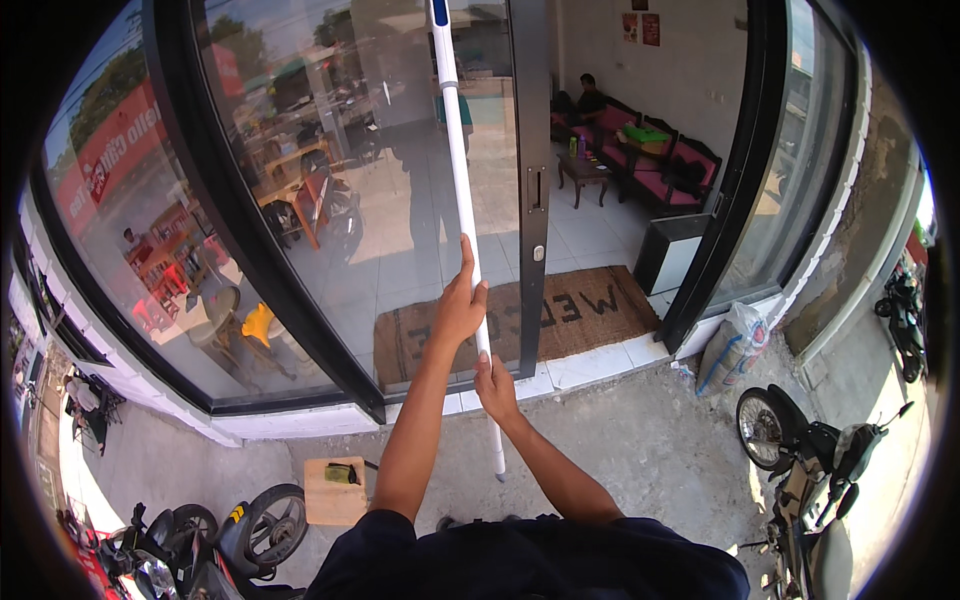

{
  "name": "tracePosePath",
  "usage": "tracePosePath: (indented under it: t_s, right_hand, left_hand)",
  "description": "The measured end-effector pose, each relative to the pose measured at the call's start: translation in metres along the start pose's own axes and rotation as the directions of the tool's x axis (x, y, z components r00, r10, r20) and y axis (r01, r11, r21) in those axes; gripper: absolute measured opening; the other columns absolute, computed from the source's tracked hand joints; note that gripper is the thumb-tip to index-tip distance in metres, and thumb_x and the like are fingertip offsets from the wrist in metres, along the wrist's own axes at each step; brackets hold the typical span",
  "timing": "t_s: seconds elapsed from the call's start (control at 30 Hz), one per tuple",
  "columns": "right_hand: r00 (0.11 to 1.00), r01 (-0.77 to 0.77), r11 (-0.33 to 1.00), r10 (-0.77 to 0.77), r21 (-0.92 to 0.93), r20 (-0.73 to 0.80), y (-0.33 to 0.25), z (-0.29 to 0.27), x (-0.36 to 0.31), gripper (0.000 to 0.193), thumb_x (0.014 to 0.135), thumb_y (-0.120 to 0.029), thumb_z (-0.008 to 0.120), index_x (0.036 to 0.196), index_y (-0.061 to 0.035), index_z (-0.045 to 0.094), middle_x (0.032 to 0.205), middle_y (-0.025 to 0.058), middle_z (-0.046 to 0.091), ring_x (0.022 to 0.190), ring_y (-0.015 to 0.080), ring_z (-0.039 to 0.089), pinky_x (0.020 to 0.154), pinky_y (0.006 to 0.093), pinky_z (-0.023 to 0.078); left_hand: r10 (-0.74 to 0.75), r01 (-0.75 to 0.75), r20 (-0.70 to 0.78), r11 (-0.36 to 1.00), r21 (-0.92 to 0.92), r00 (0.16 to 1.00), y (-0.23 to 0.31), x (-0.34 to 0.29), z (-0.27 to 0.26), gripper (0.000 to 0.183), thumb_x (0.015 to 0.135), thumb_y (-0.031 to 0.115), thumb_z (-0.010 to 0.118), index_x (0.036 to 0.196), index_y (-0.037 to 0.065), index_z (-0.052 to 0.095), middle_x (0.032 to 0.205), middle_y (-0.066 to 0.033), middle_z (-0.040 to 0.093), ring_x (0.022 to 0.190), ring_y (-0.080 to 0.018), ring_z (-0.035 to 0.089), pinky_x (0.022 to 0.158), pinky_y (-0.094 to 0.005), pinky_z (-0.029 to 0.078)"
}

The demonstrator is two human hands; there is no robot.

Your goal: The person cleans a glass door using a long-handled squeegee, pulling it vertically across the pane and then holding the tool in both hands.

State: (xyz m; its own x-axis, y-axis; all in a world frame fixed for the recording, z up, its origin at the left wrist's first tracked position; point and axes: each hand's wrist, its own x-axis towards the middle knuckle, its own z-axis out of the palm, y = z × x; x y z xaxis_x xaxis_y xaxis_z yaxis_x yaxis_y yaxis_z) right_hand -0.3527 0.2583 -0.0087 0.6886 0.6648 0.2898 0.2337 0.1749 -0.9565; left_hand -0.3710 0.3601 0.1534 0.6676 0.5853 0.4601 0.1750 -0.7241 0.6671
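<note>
A long white pole (457, 150) stands nearly upright before me, leaning slightly left toward its top. It has a grey collar partway up and a blue part at the upper edge, where its top end leaves the view. My left hand (460, 308) is closed around it, higher up, with the index finger lying along the shaft. Lower down, my right hand (496, 387) grips the same pole, thumb against it. Its bottom end hangs just above or in front of the concrete; I cannot tell if it touches. Behind it is a dark-framed glass door panel (400, 200) full of reflections.
Right of the panel, the doorway shows a brown doormat (600, 310), a low table (583, 172) and a seated person (590, 98). A filled sack (735, 350) and a motorcycle (800, 470) stand at right. A wooden stool (325, 508) and another motorcycle (200, 545) are at lower left.
</note>
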Motion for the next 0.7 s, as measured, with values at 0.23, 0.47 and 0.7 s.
tracePosePath:
  t_s: [0.23, 0.47, 0.7]
  right_hand:
    - [0.991, -0.119, 0.982, 0.126, -0.144, 0.040, 0.117, -0.006, -0.055, 0.048, 0.103, -0.045, 0.036, 0.085, -0.0033, 0.049, 0.061, 0.0020, 0.048, 0.053, 0.0114, 0.048, 0.050, 0.0304, 0.041]
    - [0.687, -0.509, 0.810, 0.587, -0.292, 0.429, 0.227, -0.032, -0.166, 0.050, 0.101, -0.045, 0.042, 0.079, -0.0036, 0.059, 0.066, 0.0054, 0.059, 0.065, 0.0166, 0.059, 0.064, 0.0330, 0.049]
    - [0.632, -0.503, 0.752, 0.656, -0.426, 0.412, 0.212, -0.043, -0.194, 0.046, 0.099, -0.039, 0.044, 0.074, -0.0055, 0.063, 0.070, 0.0067, 0.065, 0.068, 0.0213, 0.062, 0.068, 0.0359, 0.049]
  left_hand:
    - [-0.018, 0.019, 0.061, 1.000, -0.012, 0.998, -0.064, -0.071, 0.071, 0.082, 0.097, 0.012, 0.048, 0.152, 0.021, -0.012, 0.126, -0.0309, 0.053, 0.110, -0.0465, 0.057, 0.089, -0.0476, 0.046]
    - [-0.225, 0.222, 0.213, 0.974, 0.038, 0.951, -0.131, -0.218, 0.141, 0.084, 0.095, 0.011, 0.049, 0.150, 0.007, -0.015, 0.113, -0.0301, 0.056, 0.102, -0.0458, 0.057, 0.085, -0.0476, 0.048]
    - [-0.365, 0.363, 0.236, 0.930, 0.054, 0.901, -0.117, -0.252, 0.146, 0.083, 0.094, 0.011, 0.050, 0.152, 0.013, -0.009, 0.112, -0.0261, 0.057, 0.099, -0.0434, 0.059, 0.082, -0.0487, 0.049]
